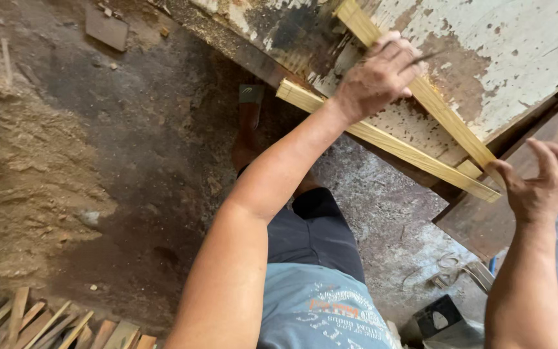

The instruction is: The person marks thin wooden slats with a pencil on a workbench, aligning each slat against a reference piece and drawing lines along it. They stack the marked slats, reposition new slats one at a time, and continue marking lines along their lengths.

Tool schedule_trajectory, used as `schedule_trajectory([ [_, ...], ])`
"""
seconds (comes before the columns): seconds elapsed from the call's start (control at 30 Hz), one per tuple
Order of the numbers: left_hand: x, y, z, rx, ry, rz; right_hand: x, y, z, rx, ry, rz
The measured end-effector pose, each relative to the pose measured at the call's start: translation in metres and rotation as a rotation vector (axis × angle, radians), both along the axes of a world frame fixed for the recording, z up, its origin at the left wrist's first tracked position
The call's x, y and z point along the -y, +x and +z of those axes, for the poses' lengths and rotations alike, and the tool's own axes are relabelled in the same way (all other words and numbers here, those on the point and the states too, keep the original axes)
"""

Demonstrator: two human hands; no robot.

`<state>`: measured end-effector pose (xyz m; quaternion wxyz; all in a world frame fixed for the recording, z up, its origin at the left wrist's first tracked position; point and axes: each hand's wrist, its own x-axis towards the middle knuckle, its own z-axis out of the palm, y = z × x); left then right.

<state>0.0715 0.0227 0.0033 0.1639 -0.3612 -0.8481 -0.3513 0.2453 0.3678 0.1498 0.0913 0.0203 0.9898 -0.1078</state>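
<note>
At 6 o'clock, nearest to the camera, a grey-blue shirt (pixel 321 310) and dark shorts (pixel 314 232) are seen. At 4 o'clock the right hand (pixel 540 184) is held loosely spread, fingers not clenched; its fingertips are touching the near end of a pale wooden strip (pixel 444 115), but nothing is gripped. The long axis of this strip runs from 4 o'clock up toward 12 o'clock. Farther, at 1 o'clock, the left hand (pixel 377 76) is pressed down on the same strip, fingers curled over it. A second strip (pixel 382 137) is laid crossing under it, on the worn painted table (pixel 524 52).
</note>
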Motion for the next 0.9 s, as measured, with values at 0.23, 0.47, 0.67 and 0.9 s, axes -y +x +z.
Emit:
schedule_trajectory([
  [0.23, 0.016, -0.01, 0.004, 0.018, -0.012, 0.053, 0.038, -0.013, -0.007, 0.056, -0.09, -0.003],
  [0.47, 0.026, -0.029, -0.008, -0.073, 0.045, 0.108, 0.019, -0.016, -0.032, -0.077, -0.045, 0.061],
  [0.67, 0.032, -0.037, -0.004, -0.04, 0.042, 0.104, 0.026, -0.023, -0.029, -0.032, -0.065, 0.005],
  [0.9, 0.033, -0.041, 0.006, 0.017, 0.068, 0.094, 0.034, -0.034, -0.024, -0.027, -0.087, -0.017],
])
